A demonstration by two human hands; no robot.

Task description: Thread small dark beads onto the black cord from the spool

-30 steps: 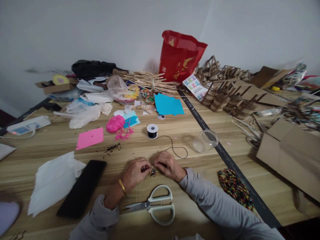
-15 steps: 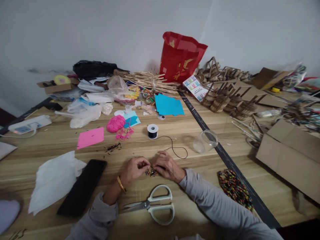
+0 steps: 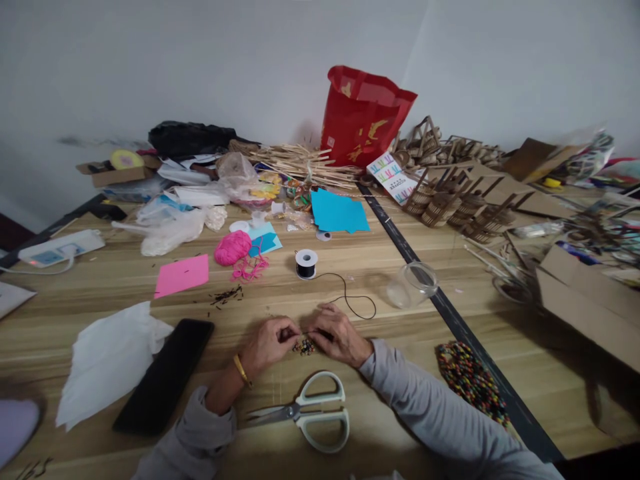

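My left hand (image 3: 274,342) and my right hand (image 3: 336,333) are both closed in a pinch, their fingertips nearly meeting over the table. A short dark line between them looks like the end of the black cord (image 3: 345,287), which loops from a white spool (image 3: 306,264) towards my right hand. Just under the fingertips lies a small cluster of multicoloured beads (image 3: 304,347). Scissors with white handles (image 3: 324,412) rest in front of my hands, blades pointing left. The very tips of my fingers are too small to read clearly.
Beaded strands (image 3: 470,380) lie right of my right arm, near a clear plastic cup (image 3: 419,283) on its side. A black phone-shaped slab (image 3: 165,377) and white tissue (image 3: 107,360) lie left. A cardboard box (image 3: 595,307) stands right; small woven baskets (image 3: 443,203) sit behind.
At the right, the cardboard box has shifted further right. My two hands stay almost in place, with only slight finger movement over the beads.
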